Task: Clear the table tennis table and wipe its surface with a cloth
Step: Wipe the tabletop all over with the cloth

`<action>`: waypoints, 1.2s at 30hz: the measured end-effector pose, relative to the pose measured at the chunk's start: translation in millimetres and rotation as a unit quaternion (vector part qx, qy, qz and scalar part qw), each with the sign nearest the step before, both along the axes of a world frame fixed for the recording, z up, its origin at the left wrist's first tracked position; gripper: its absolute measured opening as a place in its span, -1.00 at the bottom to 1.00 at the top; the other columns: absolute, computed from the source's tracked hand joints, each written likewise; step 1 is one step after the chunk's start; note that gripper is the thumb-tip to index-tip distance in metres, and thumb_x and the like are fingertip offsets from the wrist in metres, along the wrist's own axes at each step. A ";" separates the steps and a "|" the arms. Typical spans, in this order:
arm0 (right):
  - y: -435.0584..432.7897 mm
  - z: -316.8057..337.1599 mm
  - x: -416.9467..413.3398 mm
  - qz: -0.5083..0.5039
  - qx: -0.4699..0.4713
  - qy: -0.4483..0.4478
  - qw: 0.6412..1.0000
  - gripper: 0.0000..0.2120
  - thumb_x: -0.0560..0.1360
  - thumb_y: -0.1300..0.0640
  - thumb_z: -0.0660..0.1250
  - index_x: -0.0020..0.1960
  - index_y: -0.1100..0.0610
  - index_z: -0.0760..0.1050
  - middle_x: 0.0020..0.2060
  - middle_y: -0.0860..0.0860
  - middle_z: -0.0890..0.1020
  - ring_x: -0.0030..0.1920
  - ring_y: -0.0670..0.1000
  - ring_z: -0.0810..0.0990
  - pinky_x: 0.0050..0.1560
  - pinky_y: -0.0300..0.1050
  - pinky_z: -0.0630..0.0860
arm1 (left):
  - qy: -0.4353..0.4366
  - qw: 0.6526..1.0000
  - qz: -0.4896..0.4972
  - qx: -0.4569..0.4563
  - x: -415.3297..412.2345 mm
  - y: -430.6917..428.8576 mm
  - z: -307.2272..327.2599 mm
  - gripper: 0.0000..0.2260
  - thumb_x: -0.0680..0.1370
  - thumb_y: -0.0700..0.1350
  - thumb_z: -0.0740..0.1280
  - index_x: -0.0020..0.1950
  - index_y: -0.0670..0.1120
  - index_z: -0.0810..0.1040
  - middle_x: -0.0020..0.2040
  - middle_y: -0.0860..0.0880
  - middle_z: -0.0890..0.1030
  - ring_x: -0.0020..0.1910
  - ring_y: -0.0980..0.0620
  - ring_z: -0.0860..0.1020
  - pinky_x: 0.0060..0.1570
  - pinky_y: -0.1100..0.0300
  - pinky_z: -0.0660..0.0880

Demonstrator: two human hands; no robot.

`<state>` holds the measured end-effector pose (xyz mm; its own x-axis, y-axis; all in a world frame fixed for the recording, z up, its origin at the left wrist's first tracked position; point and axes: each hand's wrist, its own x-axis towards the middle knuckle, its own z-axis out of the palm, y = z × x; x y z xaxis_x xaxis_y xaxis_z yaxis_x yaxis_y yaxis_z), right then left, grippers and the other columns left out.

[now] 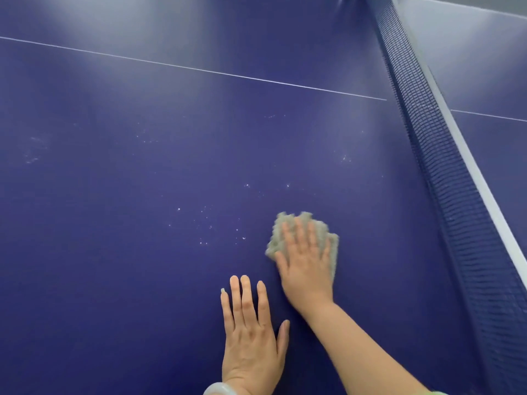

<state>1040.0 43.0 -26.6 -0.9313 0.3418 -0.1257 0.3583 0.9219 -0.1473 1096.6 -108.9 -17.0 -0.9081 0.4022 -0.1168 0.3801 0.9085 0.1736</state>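
Wiping is under way on the smooth dark-blue table tennis table point(114, 195). Fine white specks point(205, 223) suggest the next stroke should sweep leftward. The left hand point(251, 337) rests flat, fingers straight and slightly apart. The right hand point(305, 269), fingers spread, presses a nubby grey-green cloth point(277, 238) to the tabletop near the blue mesh net point(445, 195).

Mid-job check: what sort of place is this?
Probably a games or sports room, though only the table shows: a dark blue table tennis table with a white centre line and a blue mesh net with a white top band. The right hand presses a fluffy grey cloth on it.
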 end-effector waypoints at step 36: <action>241.4 -7.2 -71.4 0.085 -0.002 0.004 0.996 -0.40 0.58 -0.28 -0.28 0.59 -0.17 -0.26 0.57 -0.16 -0.27 0.54 -0.09 -0.39 0.51 0.06 -0.42 | 0.042 0.984 -0.174 -0.022 -147.1 170.9 3.0 -0.45 0.56 0.17 0.11 0.46 -0.06 0.43 0.44 -0.11 0.43 0.46 -0.10 0.25 0.41 0.00 0.07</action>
